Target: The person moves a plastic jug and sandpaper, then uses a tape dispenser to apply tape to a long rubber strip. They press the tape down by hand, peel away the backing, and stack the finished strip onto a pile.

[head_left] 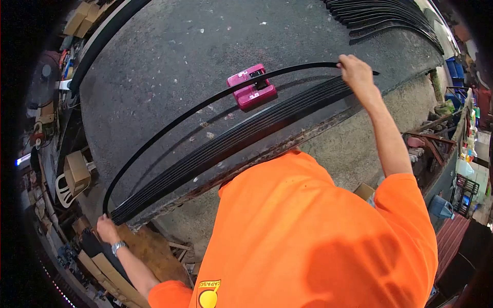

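Observation:
A long black strip (191,111) arches over the dark table, held at both ends. My left hand (108,229), with a watch on the wrist, is closed on its near-left end. At the far right, my right hand (355,73) pinches the other end. Beneath the arch, a bundle of similar black strips (241,138) lies side by side along the table's near edge. A pink tape dispenser (251,87) stands on the table behind the bundle, and the raised strip crosses in front of part of it.
The dark table (154,66) has a worn near edge. More black strips (385,20) lie fanned at its far right corner. A cardboard box (77,172) sits on a white chair (62,191) to the left. Cluttered shelves (465,138) line the right.

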Motion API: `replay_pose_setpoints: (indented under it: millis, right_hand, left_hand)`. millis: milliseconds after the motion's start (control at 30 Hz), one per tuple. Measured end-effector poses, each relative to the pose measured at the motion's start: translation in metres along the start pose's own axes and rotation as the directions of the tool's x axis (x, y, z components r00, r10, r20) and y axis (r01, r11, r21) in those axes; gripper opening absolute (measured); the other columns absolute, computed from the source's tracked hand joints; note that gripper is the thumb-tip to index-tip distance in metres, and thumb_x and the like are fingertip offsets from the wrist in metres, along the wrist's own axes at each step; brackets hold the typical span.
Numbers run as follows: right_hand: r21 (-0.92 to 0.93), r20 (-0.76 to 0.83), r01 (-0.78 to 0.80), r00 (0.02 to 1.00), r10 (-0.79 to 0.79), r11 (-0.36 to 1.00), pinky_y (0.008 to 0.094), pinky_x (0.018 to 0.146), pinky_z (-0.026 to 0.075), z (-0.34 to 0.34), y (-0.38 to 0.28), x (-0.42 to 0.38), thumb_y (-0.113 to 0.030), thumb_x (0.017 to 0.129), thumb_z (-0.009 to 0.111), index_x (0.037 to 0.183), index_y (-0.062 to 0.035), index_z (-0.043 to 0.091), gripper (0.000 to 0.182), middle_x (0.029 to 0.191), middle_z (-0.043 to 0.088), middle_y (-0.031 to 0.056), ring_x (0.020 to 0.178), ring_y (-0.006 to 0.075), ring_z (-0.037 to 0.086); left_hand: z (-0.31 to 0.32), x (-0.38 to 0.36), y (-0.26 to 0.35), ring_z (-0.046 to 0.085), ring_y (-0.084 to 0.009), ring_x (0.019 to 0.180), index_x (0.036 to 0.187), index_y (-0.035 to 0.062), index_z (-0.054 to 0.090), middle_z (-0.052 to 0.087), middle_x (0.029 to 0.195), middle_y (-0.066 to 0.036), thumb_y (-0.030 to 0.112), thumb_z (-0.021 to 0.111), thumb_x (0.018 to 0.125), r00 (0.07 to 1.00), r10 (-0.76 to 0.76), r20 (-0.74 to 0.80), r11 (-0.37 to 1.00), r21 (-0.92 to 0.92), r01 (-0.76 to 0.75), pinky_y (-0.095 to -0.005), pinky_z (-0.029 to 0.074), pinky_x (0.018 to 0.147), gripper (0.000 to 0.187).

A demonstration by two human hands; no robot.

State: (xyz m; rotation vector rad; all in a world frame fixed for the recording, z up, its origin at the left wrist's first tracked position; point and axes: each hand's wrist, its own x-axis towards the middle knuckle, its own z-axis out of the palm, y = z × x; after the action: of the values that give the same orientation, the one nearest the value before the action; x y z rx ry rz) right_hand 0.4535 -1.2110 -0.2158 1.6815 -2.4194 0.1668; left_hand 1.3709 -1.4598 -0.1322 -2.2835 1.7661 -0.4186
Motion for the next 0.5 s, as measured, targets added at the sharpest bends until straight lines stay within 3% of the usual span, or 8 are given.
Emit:
replay_pose_setpoints:
  millis: [167, 333, 500]
  right_hand:
    - [-0.153, 0.093, -0.137, 0.984, 0.152, 0.979, 0.0505, 0.076, 0.056, -0.014, 0.083, -0.017, -0.025, 0.096, 0.063, 0.102, -0.0128, 0.064, 0.013, 0.096, 0.070, 0.0127, 0.092, 0.0380, 0.070]
    - [-0.248, 0.133, -0.275, 0.940, 0.314, 0.929, 0.0521, 0.082, 0.055, -0.039, 0.162, -0.041, -0.031, 0.100, 0.060, 0.109, -0.0137, 0.064, 0.020, 0.105, 0.071, 0.0126, 0.099, 0.0392, 0.070]
    - [-0.343, 0.149, -0.418, 0.860, 0.488, 0.841, 0.0511, 0.085, 0.053, -0.065, 0.243, -0.077, -0.033, 0.103, 0.054, 0.111, -0.0139, 0.060, 0.021, 0.111, 0.069, 0.0119, 0.106, 0.0383, 0.067]
  left_hand:
    - [-0.009, -0.028, 0.090, 0.070, -0.0452, 0.099, 0.109, 0.0083, 0.076, 0.074, 0.105, -0.023, 0.034, 0.060, 0.101, 0.989, 0.142, 0.029, 0.989, 0.028, -0.143, -0.0563, 0.055, 0.082, 0.031]
    - [-0.034, -0.066, 0.175, 0.071, -0.0423, 0.098, 0.105, 0.0101, 0.077, 0.074, 0.104, -0.020, 0.031, 0.063, 0.100, 0.952, 0.303, 0.028, 0.953, -0.008, -0.303, -0.0549, 0.055, 0.081, 0.025]
    - [-0.050, -0.094, 0.243, 0.071, -0.0392, 0.096, 0.101, 0.0078, 0.076, 0.074, 0.103, -0.015, 0.027, 0.065, 0.098, 0.850, 0.526, -0.021, 0.846, -0.094, -0.525, -0.0502, 0.056, 0.078, 0.022]
